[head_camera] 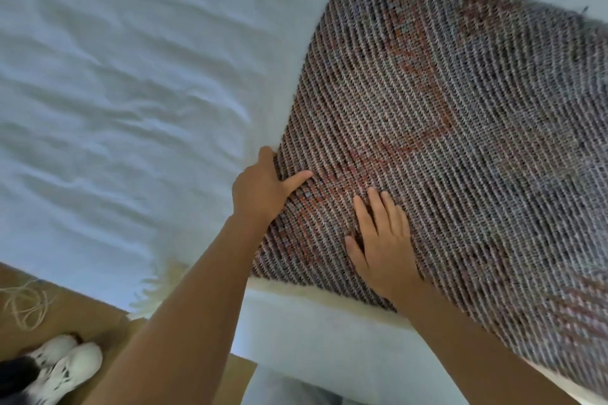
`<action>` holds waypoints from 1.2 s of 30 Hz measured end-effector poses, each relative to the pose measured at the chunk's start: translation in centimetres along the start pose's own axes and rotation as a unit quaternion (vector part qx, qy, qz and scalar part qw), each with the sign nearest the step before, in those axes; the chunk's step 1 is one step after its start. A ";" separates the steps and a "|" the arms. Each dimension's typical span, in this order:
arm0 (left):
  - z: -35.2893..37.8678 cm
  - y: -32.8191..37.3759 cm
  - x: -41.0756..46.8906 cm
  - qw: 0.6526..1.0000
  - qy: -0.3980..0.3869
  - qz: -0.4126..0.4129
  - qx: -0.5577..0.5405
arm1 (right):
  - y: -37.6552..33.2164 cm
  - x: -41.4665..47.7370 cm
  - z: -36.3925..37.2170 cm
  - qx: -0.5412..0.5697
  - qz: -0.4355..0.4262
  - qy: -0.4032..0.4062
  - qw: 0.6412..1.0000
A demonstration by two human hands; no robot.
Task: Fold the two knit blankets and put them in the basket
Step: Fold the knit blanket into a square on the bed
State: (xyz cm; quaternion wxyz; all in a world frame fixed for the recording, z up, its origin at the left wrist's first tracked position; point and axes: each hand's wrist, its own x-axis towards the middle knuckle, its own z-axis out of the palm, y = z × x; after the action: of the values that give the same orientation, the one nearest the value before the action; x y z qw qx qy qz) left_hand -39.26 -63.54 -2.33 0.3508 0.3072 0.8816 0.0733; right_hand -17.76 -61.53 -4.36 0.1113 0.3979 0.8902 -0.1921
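Observation:
A knit blanket in grey, white and rust-red yarn lies spread flat on the white bed, filling the right half of the view. My left hand grips the blanket's left edge, thumb on top and fingers tucked under the edge. My right hand lies flat on the blanket near its front corner, fingers straight and spread. A cream fringed blanket peeks out from under the knit one along the bed's front edge. No basket is in view.
The bed's wrinkled white sheet stretches to the left. Brown floor shows at the lower left with a coil of pale cord and white shoes.

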 end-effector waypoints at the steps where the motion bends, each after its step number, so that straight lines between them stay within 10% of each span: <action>1: -0.1 0.0 -0.2 1.000 0.018 -0.002 0.001 | 0.0 -1.3 0.3 -0.012 0.001 -0.011 1.000; 7: 3.2 0.9 -6.8 0.980 0.115 0.118 0.110 | 0.7 -7.2 -0.2 0.033 0.075 -0.065 0.995; 16: 13.4 8.7 -20.7 0.927 -0.227 0.270 0.130 | 9.1 -17.6 -2.8 0.143 0.277 -0.086 0.946; 36: 33.7 34.5 -32.5 0.938 -0.224 0.158 0.213 | 38.6 -26.3 -5.8 0.396 0.480 0.062 0.780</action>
State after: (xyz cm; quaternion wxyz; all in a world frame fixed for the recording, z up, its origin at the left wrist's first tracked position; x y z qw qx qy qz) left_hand 18.38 -58.16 3.18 0.4492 0.5184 0.7155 -0.1319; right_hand 28.28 -53.07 0.35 -0.0336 0.7939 0.4338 -0.4247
